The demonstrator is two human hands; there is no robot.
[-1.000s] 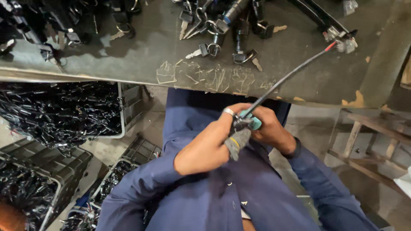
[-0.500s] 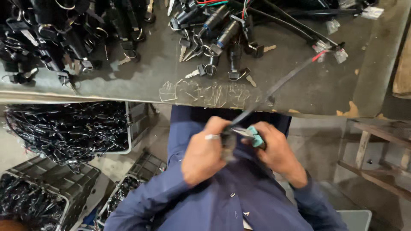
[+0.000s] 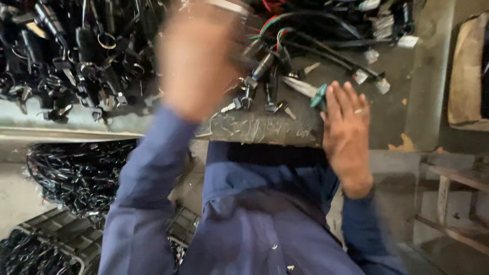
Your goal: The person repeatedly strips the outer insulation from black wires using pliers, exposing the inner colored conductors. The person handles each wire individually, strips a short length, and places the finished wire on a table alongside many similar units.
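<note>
My left hand is raised over the grey workbench and is badly blurred; whether it holds anything cannot be told. My right hand lies flat at the bench's front edge, fingers spread, a ring on one finger. A teal-handled tool with a metal tip lies on the bench just left of its fingertips, touching or almost touching them. Black cables with coloured wires and white plugs lie beyond the tool. Several small lock barrels with keys sit between the two hands.
A big heap of black cable and key assemblies fills the bench's left side. Under the bench, black crates hold more black cables. A wooden stool stands at the right, with cardboard above it.
Both hands have left my lap. The left hand swung up over the bench, the right went to the bench edge, and the teal tool now lies on the bench.
</note>
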